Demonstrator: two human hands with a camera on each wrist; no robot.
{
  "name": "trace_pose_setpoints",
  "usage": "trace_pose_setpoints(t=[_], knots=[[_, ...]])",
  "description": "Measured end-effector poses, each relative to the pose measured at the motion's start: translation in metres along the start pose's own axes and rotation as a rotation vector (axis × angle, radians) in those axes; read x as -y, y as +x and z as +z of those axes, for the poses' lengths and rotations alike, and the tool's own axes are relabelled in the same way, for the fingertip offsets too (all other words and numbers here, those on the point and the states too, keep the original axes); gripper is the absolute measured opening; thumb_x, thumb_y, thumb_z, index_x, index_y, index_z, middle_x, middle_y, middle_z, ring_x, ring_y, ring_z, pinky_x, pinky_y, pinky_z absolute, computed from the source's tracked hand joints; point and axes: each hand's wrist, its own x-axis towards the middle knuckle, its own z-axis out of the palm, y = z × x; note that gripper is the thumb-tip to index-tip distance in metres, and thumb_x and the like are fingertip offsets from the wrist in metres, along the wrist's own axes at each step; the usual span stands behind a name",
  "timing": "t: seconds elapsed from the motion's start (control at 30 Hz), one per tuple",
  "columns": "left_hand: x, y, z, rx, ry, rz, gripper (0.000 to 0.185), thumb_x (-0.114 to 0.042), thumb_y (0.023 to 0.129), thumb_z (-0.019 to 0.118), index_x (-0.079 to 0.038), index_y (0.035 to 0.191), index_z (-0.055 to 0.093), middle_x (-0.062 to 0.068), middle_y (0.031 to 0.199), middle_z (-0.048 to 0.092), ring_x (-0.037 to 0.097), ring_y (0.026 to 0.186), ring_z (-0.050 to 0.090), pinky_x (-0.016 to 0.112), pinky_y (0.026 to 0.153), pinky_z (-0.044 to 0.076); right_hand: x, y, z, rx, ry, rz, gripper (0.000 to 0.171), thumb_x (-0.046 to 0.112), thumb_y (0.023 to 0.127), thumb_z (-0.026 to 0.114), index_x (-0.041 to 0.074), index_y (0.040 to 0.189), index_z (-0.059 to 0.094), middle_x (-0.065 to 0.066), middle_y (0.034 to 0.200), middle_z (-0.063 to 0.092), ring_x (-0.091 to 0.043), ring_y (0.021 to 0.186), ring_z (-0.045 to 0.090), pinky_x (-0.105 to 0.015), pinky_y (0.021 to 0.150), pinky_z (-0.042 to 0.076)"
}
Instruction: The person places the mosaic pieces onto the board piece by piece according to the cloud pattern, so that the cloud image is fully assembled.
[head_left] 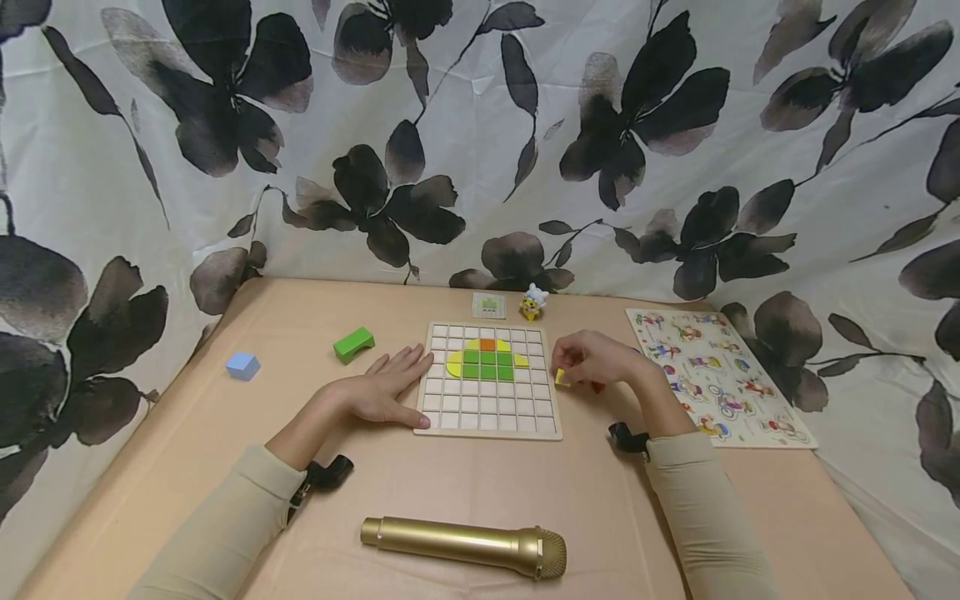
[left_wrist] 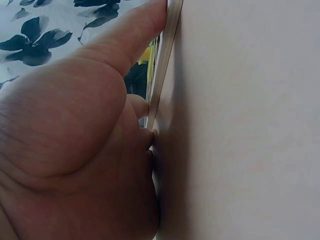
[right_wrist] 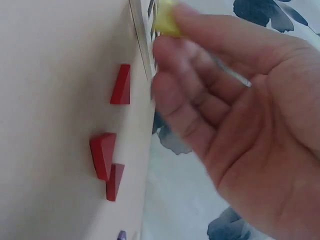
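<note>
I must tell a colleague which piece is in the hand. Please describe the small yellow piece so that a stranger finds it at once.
Start at the wooden grid board in the middle of the table. Just off its right edge, the right hand pinches a small yellow piece in its fingertips. The loose pieces beside it on the table are red; it alone is yellow and held.

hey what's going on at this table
A person sits at a table working on a wooden grid board that already carries a small picture in green, yellow and orange tiles. The left hand lies flat with straight fingers against the board's left edge. The right hand pinches a yellow piece just off the board's right edge, with a few red pieces lying on the table beside it. A gold microphone lies near the front, and a picture puzzle board lies to the right.
</note>
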Motion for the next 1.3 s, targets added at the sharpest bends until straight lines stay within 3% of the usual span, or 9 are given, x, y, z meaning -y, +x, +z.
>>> trace_pose_setpoints(t=[0.13, 0.23, 0.47, 0.63, 0.93, 1.3], knots=[[0.001, 0.001, 0.001, -0.001, -0.003, 0.006, 0.114, -0.063, 0.091, 0.071, -0.011, 0.169, 0.006, 0.016, 0.175, -0.009, 0.037, 0.162, -0.010, 0.061, 0.129, -0.006, 0.002, 0.005, 0.003, -0.128, 0.076, -0.062, 0.008, 0.005, 0.092, 0.075, 0.006, 0.101, 0.075, -0.005, 0.086, 0.070, -0.020, 0.072, 0.064, -0.028, 0.063, 0.054], [0.001, 0.001, 0.001, 0.001, -0.013, 0.013, 0.114, -0.062, 0.091, 0.071, -0.010, 0.168, 0.005, 0.017, 0.175, -0.010, 0.039, 0.162, -0.010, 0.062, 0.128, -0.005, 0.008, 0.010, 0.007, -0.178, 0.112, -0.067, 0.008, 0.006, 0.092, 0.077, 0.008, 0.100, 0.075, -0.006, 0.090, 0.074, -0.021, 0.079, 0.067, -0.027, 0.069, 0.057], [0.001, 0.000, 0.001, 0.000, -0.023, 0.017, 0.115, -0.062, 0.091, 0.071, -0.009, 0.168, 0.005, 0.018, 0.175, -0.010, 0.040, 0.162, -0.010, 0.063, 0.128, -0.005, 0.018, 0.028, 0.024, -0.136, 0.120, -0.081, 0.007, 0.003, 0.093, 0.075, 0.002, 0.100, 0.073, -0.009, 0.087, 0.073, -0.024, 0.075, 0.070, -0.027, 0.067, 0.059], [0.000, 0.000, 0.000, 0.003, -0.015, 0.007, 0.114, -0.062, 0.091, 0.071, -0.011, 0.169, 0.005, 0.016, 0.175, -0.010, 0.039, 0.162, -0.010, 0.061, 0.129, -0.006, 0.021, 0.035, 0.031, -0.121, 0.110, -0.034, 0.005, 0.002, 0.092, 0.076, 0.003, 0.094, 0.072, -0.008, 0.080, 0.071, -0.021, 0.069, 0.068, -0.029, 0.064, 0.059], [-0.001, -0.002, 0.000, 0.005, -0.012, 0.005, 0.114, -0.062, 0.091, 0.071, -0.011, 0.169, 0.006, 0.016, 0.175, -0.010, 0.039, 0.162, -0.010, 0.061, 0.129, -0.006, 0.021, 0.035, 0.035, -0.082, -0.014, -0.025, 0.004, 0.008, 0.093, 0.078, 0.008, 0.092, 0.074, -0.002, 0.076, 0.067, -0.015, 0.063, 0.062, -0.025, 0.058, 0.054], [0.000, -0.001, 0.000, 0.000, -0.011, 0.011, 0.114, -0.062, 0.090, 0.071, -0.011, 0.169, 0.006, 0.017, 0.175, -0.009, 0.039, 0.162, -0.010, 0.062, 0.129, -0.006, 0.024, 0.035, 0.037, -0.108, -0.103, -0.100, 0.011, 0.011, 0.090, 0.082, 0.012, 0.100, 0.078, 0.000, 0.084, 0.066, -0.016, 0.079, 0.056, -0.026, 0.068, 0.047]])
